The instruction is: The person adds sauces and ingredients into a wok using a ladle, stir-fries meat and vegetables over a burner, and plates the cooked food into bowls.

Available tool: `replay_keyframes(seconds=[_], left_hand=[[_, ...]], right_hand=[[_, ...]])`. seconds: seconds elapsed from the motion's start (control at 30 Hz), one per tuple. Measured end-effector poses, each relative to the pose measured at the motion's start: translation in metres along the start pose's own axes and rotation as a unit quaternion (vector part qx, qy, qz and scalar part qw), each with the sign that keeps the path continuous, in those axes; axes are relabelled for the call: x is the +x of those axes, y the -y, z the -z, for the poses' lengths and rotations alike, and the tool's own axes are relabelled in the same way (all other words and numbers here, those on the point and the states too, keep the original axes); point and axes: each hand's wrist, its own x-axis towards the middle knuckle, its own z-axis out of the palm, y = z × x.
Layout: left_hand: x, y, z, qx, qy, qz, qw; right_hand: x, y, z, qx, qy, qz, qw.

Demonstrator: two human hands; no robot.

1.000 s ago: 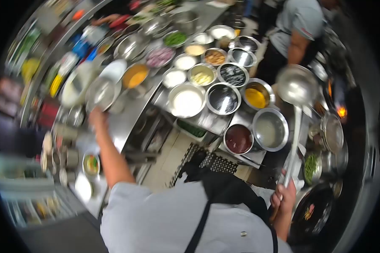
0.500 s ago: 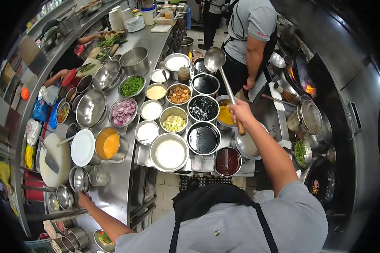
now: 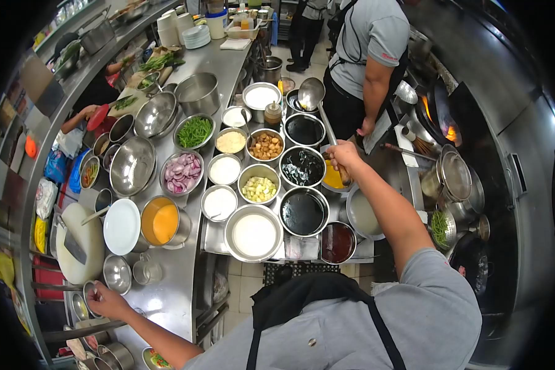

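Note:
My right hand [image 3: 345,157] is closed round the wooden-ended handle of a long metal ladle [image 3: 311,94], whose bowl hangs over the far end of the ingredient containers. At the lower left, my left hand [image 3: 106,302] grips the rim of a small steel bowl [image 3: 90,290]. Just beyond that hand sit another steel bowl [image 3: 117,275] and a glass mug [image 3: 147,271]. Between my hands are a pot of orange liquid [image 3: 164,223], a bowl of sliced onions [image 3: 182,173], a white liquid [image 3: 253,235] and several containers of dark liquid [image 3: 304,211].
A co-worker [image 3: 373,37] stands ahead, right of the containers. Flames burn under a wok [image 3: 439,111] at the right, near a strainer [image 3: 456,174]. A white cutting board with a cleaver [image 3: 80,243] is at the left. Another person's hand holds a red object [image 3: 98,116].
My view has swung from a blurred, tilted angle. My left hand has moved from the larger steel bowl to a smaller one beside it. The ladle has stayed in my right hand, now turned forward.

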Motion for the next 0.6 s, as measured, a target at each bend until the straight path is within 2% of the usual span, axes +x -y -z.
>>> replay_keyframes(seconds=[0.03,0.17,0.33,0.4,0.43,0.5,0.6], left_hand=[[0.002,-0.009,0.002,-0.012,-0.015,-0.041,0.999],[0.005,-0.034,0.002,-0.088,-0.028,-0.059,0.994],[-0.001,-0.057,0.007,-0.106,0.003,-0.060,0.993],[-0.001,-0.054,0.005,-0.104,0.010,-0.070,0.992],[0.000,-0.049,0.002,-0.123,0.017,-0.078,0.989],[0.000,-0.048,0.000,-0.140,0.025,-0.088,0.986],[-0.007,-0.058,0.003,-0.156,0.051,-0.069,0.984]], right_hand=[[0.000,0.001,-0.001,0.014,-0.003,-0.006,1.000],[0.004,0.003,-0.004,0.040,0.008,-0.018,0.999],[0.006,0.009,-0.005,0.089,0.020,-0.047,0.995],[0.008,0.014,-0.002,0.159,0.072,-0.116,0.978],[0.011,0.017,0.001,0.160,0.072,-0.116,0.978],[0.013,0.021,0.006,0.276,0.122,-0.188,0.935],[0.009,0.026,0.007,0.301,0.124,-0.177,0.929]])
